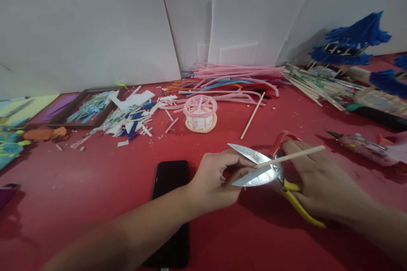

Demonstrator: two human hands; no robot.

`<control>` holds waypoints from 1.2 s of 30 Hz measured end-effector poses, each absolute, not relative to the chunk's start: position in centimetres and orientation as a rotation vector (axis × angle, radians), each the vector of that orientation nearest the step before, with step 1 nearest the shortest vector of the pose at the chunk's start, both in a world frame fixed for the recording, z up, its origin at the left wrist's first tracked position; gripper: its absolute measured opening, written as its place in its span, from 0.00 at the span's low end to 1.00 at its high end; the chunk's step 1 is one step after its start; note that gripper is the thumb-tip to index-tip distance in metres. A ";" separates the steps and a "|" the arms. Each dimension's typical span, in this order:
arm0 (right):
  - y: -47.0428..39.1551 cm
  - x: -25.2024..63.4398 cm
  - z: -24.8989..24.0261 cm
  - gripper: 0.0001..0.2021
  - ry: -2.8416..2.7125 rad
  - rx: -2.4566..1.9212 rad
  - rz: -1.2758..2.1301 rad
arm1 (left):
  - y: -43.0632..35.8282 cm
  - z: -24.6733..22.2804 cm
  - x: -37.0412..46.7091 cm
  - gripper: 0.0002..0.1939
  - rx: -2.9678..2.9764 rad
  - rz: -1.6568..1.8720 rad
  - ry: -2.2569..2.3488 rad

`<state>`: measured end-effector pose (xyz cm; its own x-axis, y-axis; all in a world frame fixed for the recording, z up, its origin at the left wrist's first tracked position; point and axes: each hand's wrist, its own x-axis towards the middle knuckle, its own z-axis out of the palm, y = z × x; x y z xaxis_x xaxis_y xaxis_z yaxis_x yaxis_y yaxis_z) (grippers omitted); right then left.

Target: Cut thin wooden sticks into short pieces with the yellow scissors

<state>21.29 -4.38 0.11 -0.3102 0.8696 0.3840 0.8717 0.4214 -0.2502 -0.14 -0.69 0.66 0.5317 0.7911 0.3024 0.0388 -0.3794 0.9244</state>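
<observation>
My left hand pinches one end of a thin wooden stick. The stick runs rightward between the parted blades of a pair of scissors, close to their pivot. My right hand grips the scissors by the red and yellow handles, which are spread apart. Beyond my hands stands a small round model with a pink spoked ring on top, a white middle and a pale wooden base. To its right a second wooden stick lies on the red table.
A black phone lies under my left forearm. Pink foam strips and a bundle of sticks lie at the back. Scraps and a brown frame are left. A glue gun and blue-roofed models stand right.
</observation>
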 end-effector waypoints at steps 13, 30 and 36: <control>-5.1 21.0 0.3 0.01 -2.250 -1.633 0.004 | -0.8 0.8 -0.1 0.02 1.673 0.880 0.736; -4.7 20.8 0.7 0.10 -2.246 -1.555 -0.016 | -0.6 -0.1 0.3 0.06 1.474 0.965 0.679; -5.8 20.9 0.5 0.17 -2.212 -1.505 -0.119 | -1.0 0.0 0.5 0.12 1.487 1.058 0.568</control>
